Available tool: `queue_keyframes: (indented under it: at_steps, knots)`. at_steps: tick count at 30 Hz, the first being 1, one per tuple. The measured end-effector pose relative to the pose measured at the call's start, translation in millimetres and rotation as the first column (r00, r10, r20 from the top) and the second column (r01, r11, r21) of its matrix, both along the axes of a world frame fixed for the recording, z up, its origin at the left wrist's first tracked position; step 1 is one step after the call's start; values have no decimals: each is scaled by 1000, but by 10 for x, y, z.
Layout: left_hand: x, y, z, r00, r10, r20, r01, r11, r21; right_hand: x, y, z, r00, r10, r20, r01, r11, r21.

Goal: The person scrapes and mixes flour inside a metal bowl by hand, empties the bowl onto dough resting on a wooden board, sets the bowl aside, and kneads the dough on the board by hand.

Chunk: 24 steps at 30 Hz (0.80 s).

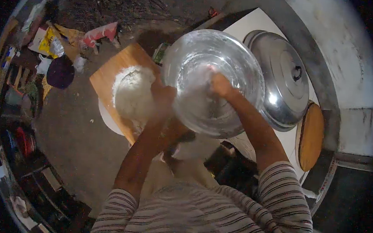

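Observation:
A large shiny metal basin [249, 73] is tilted in front of me. My left hand [164, 99] is at its left rim, fingers closed on the edge as far as the blur shows. Inside the basin is my right hand [221, 84], its fingers bunched near the inner surface; what they hold, if anything, is too blurred to tell. Left of the basin a heap of white powder [132, 89] lies on a wooden board [105, 75], close to my left hand.
Right of the basin, a domed metal lid [278, 75] lies on a white surface [258, 20], with a round wooden board [312, 137] beside it. A red-and-white low item [101, 34], a yellow packet [51, 43] and a dark round object [60, 72] are at the left.

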State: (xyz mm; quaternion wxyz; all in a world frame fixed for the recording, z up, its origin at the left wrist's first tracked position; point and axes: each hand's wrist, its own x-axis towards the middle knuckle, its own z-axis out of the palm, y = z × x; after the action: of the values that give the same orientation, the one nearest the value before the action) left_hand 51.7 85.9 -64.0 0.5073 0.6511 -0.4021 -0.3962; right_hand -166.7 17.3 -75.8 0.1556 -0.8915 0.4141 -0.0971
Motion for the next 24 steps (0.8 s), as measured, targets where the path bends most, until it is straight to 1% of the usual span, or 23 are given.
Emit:
queue_keyframes:
  at_steps: [1,2,3,4,5,6,7,9,10,11,12,13,14,15,16,17,18,19,20,21,22,23,24]
  knots:
    - [14,1,-14,1000,5,2,-5,1000,4,-154,-152,-191,991,111,78,-74,924,-376]
    - [13,2,-19,993,11,120,-6,999,-48,-126,-171,-156,990,117,79,-79,925,-372]
    - [-9,-29,-17,972,21,234,4,995,-104,-113,-222,-105,989,-96,-114,66,967,-247]
    - [-31,-18,-23,972,21,233,4,995,-104,-81,-237,-78,904,-276,-325,240,960,-147]
    - [-23,3,14,991,17,136,-15,1000,-21,15,-276,-108,908,-269,-321,233,961,-147]
    - [-16,11,3,999,22,37,-25,998,61,148,-304,-146,924,-290,-250,269,956,-114]
    - [-10,-1,-34,999,26,38,-28,998,63,274,-308,-177,931,-314,-185,305,949,-75]
    - [24,-5,-192,978,-34,204,52,995,-80,594,-237,-298,952,-301,-57,288,943,-168]
    - [14,16,-86,978,-36,205,52,996,-73,627,-246,-691,973,-227,-45,216,959,-186]
    - [1,34,148,988,-53,145,67,994,-91,602,-271,-1039,987,-156,-35,145,966,-212]
    - [-15,41,275,994,-70,84,80,990,-112,580,-124,-987,996,-36,-78,26,992,-127]
    - [-19,13,288,994,-69,83,79,990,-117,537,91,-945,990,90,-111,-94,995,-35]
    - [1,-17,266,983,-67,169,80,994,-70,498,282,-699,989,89,-117,-94,995,-37]
    - [15,-21,218,964,-76,255,83,996,-15,449,515,-288,958,281,53,-282,959,9]
    - [41,-70,133,964,-76,254,81,997,-12,405,618,-50,861,453,230,-469,883,16]
    - [69,-127,15,975,-58,216,64,998,-17,333,644,-49,859,456,234,-473,881,21]
    - [95,-125,-17,983,-42,180,46,999,-18,248,686,-103,908,380,174,-411,888,206]
    - [114,-94,-64,982,-40,183,43,999,-11,171,713,-173,945,314,95,-326,866,378]
    - [104,-58,-36,987,-44,155,49,998,-29,86,625,-247,861,482,-164,-474,876,86]
    - [85,-38,-19,991,-50,127,56,997,-46,37,438,-331,726,521,-449,-640,750,-165]
    - [76,-32,-25,990,-51,131,56,998,-36,287,194,-83,822,329,-465,-304,944,130]
    - [93,-47,-32,995,-54,87,59,997,-55,568,-31,176,832,132,-539,107,915,389]
    - [96,-23,-25,997,-62,47,65,996,-69,528,-80,-89,839,136,-527,105,909,403]
